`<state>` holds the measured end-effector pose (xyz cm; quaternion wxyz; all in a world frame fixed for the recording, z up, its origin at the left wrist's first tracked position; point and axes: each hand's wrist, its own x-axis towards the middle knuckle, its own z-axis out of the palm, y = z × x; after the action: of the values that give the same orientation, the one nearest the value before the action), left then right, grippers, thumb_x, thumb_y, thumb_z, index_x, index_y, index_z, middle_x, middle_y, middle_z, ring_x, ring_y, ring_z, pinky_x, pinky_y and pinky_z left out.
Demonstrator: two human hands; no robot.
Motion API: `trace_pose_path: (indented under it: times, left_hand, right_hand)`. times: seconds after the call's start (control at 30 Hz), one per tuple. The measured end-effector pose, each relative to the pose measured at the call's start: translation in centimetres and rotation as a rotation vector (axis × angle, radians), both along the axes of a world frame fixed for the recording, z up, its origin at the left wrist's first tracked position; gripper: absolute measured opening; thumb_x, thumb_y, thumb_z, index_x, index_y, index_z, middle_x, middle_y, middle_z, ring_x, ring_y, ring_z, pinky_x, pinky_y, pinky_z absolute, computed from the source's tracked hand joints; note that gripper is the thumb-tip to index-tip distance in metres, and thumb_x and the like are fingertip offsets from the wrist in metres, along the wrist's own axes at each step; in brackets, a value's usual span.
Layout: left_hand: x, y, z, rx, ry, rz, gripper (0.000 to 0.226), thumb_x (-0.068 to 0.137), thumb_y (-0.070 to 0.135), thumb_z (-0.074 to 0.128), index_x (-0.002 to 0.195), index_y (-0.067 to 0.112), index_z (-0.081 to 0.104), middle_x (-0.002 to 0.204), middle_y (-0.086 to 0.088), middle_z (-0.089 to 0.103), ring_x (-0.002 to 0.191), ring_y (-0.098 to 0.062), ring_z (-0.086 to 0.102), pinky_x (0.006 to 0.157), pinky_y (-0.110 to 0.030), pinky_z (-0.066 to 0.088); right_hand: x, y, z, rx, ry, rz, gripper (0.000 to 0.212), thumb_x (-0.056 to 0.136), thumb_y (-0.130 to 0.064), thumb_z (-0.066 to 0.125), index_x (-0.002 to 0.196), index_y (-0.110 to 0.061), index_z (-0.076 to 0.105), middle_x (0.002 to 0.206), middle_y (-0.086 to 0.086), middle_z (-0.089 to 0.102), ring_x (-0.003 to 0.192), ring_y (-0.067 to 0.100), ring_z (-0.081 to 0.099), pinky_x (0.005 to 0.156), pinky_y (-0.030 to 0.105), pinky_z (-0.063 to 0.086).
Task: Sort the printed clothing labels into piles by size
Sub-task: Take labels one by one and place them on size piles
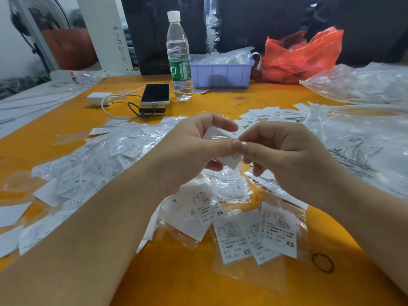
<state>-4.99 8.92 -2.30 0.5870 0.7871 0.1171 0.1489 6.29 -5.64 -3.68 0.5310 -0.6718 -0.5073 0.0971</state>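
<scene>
Labels (72, 173) in clear sleeves lie scattered over the orange table (176, 279), thickest at the left of the frame, with a smaller heap (273, 113) of bare white slips at the upper right of centre. At the lower centre a small group marked XS (260, 235) lies fanned out, with one marked S (231, 186) just above it.

At the centre of the frame both hands meet above the table over one sleeved label (229, 160). The left hand (194, 149) pinches it between thumb and curled fingers, and the right hand (284, 155) pinches its right edge with thumb and forefinger; the two thumb tips touch. The size print on this label is too small to read.

Along the upper part of the frame stand a water bottle (178, 56), a lilac plastic tray (220, 74) and a red plastic bag (302, 56). A dark phone (155, 93) rests on a power bank, with a white charger (99, 98) beside it to the left. Large clear bags (362, 129) fill the right side. A dark hair tie (322, 262) lies at the lower right.
</scene>
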Motion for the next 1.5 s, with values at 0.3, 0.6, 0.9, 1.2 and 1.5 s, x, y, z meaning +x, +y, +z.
trace_pose_path:
  times: [0.3, 0.6, 0.9, 1.2, 1.5]
  left_hand:
    - [0.0, 0.3, 0.6, -0.017, -0.008, 0.067, 0.047, 0.068, 0.023, 0.081, 0.110, 0.029, 0.062, 0.081, -0.005, 0.074, 0.071, -0.019, 0.068, 0.062, -0.024, 0.058]
    - [0.2, 0.4, 0.2, -0.026, 0.017, 0.093, 0.017, 0.087, 0.013, 0.069, 0.103, 0.019, 0.066, 0.083, -0.002, 0.074, 0.070, -0.012, 0.066, 0.067, -0.025, 0.056]
    - [0.5, -0.6, -0.5, 0.035, 0.024, 0.018, 0.026, 0.076, 0.026, 0.077, 0.098, 0.012, 0.069, 0.081, -0.006, 0.072, 0.066, -0.012, 0.066, 0.064, -0.023, 0.056]
    - [0.3, -0.2, 0.0, 0.030, 0.002, 0.106, 0.020, 0.083, 0.008, 0.073, 0.100, 0.015, 0.066, 0.081, -0.007, 0.072, 0.064, -0.013, 0.064, 0.063, -0.025, 0.054]
    - [0.4, -0.3, -0.4, 0.078, 0.000, 0.115, 0.015, 0.086, 0.024, 0.071, 0.099, 0.019, 0.066, 0.083, -0.001, 0.073, 0.072, -0.012, 0.066, 0.068, -0.027, 0.055]
  right_hand:
    - [0.1, 0.3, -0.3, -0.029, 0.023, -0.072, 0.015, 0.091, -0.014, 0.063, 0.077, -0.018, 0.068, 0.060, -0.005, 0.062, 0.052, 0.015, 0.060, 0.054, 0.036, 0.054]
    - [0.6, 0.2, 0.2, -0.035, 0.361, 0.001, 0.014, 0.084, 0.003, 0.068, 0.079, -0.008, 0.059, 0.072, 0.011, 0.068, 0.063, 0.019, 0.062, 0.062, 0.036, 0.057]
    - [0.5, 0.1, 0.1, 0.020, 0.401, 0.041, 0.021, 0.071, -0.009, 0.077, 0.088, -0.005, 0.064, 0.072, 0.010, 0.061, 0.057, 0.016, 0.054, 0.056, 0.031, 0.052]
    - [0.0, 0.2, -0.2, 0.004, 0.041, -0.137, 0.026, 0.093, -0.001, 0.057, 0.087, -0.025, 0.067, 0.070, -0.001, 0.069, 0.054, 0.019, 0.060, 0.058, 0.039, 0.055]
    - [0.3, 0.2, -0.6, -0.116, 0.001, -0.093, 0.034, 0.097, -0.002, 0.048, 0.107, -0.034, 0.053, 0.072, 0.002, 0.066, 0.060, 0.019, 0.060, 0.065, 0.047, 0.056]
